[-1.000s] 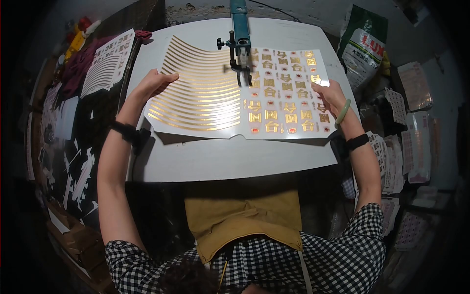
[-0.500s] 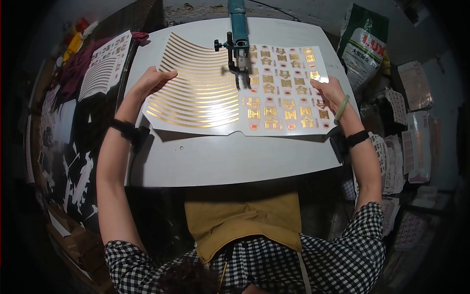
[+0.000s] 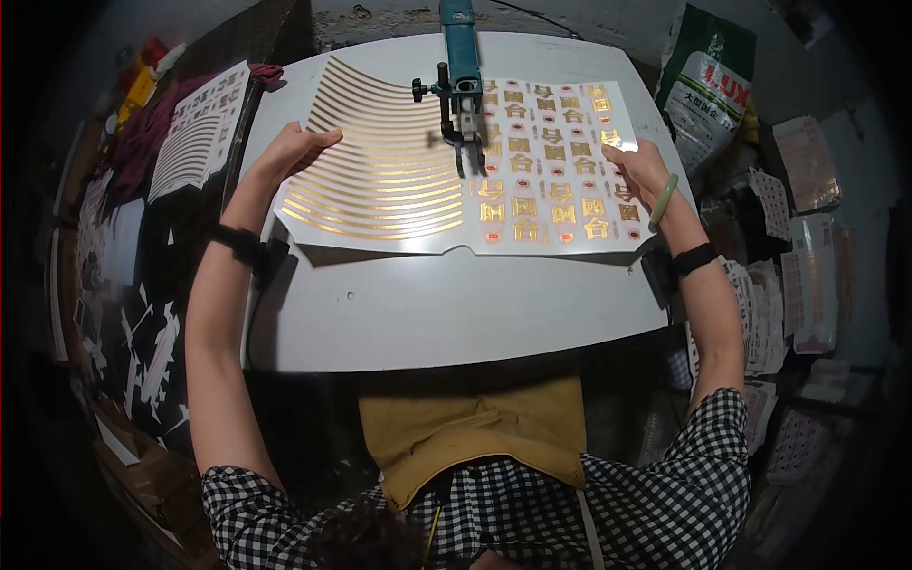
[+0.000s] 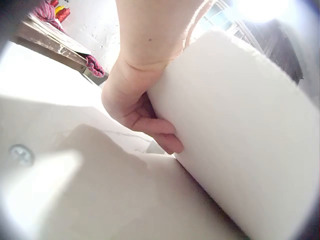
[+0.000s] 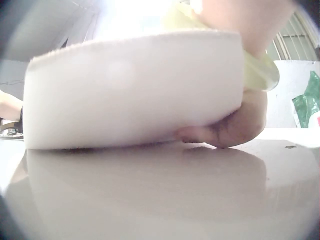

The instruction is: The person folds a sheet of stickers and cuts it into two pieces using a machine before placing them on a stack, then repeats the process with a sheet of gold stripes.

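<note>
A large white printed sheet [image 3: 427,237], with curved gold stripes on its left and gold characters with red marks on its right, lies beneath the two-pronged metal foot of a teal machine arm [image 3: 463,62]. My left hand [image 3: 291,152] grips the sheet's left edge, thumb on top. In the left wrist view its fingers [image 4: 167,140] curl against the white underside. My right hand [image 3: 642,171], below a pale green bangle [image 3: 665,199], holds the right edge. Its fingers [image 5: 200,134] reach under the sheet in the right wrist view. The near edge stands raised off the white table [image 3: 456,313].
At the left, a similar printed sheet [image 3: 199,133] lies near a dark red cloth [image 3: 142,176], with white paper scraps [image 3: 160,351] below. A green and white bag [image 3: 708,90] stands behind right. Stacks of printed sheets [image 3: 760,313] line the right side.
Both hands have moved the sheet away from me, farther under the machine arm. More of the table's front shows below the sheet's near edge. The grips look the same.
</note>
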Demonstrator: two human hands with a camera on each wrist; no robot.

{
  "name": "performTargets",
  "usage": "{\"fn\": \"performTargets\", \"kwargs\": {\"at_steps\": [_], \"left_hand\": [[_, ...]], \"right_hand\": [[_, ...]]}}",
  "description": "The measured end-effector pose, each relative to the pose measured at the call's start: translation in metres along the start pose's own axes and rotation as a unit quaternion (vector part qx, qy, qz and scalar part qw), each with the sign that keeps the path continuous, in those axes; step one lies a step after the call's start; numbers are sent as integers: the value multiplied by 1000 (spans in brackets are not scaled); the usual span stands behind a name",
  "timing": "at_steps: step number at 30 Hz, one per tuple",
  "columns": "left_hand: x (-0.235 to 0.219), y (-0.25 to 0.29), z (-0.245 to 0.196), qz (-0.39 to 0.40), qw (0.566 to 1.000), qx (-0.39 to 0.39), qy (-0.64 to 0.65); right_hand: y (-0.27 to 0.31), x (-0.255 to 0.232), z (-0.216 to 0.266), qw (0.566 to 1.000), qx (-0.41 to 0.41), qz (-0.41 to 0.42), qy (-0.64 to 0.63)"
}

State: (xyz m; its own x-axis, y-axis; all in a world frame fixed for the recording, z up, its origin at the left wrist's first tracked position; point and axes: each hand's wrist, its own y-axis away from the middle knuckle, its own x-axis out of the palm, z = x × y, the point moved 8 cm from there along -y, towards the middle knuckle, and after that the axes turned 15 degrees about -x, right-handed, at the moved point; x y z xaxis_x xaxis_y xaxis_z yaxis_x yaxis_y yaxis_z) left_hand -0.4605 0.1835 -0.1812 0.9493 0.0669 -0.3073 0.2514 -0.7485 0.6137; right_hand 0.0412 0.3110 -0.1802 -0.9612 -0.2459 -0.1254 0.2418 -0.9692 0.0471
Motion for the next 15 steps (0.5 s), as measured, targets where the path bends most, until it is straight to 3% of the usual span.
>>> {"fn": "performTargets", "kwargs": {"at_steps": [15], "left_hand": [[-3,-12,-8,6,1000,7,7]], "right_hand": [[-14,0,0,1000,3,-15,22]]}}
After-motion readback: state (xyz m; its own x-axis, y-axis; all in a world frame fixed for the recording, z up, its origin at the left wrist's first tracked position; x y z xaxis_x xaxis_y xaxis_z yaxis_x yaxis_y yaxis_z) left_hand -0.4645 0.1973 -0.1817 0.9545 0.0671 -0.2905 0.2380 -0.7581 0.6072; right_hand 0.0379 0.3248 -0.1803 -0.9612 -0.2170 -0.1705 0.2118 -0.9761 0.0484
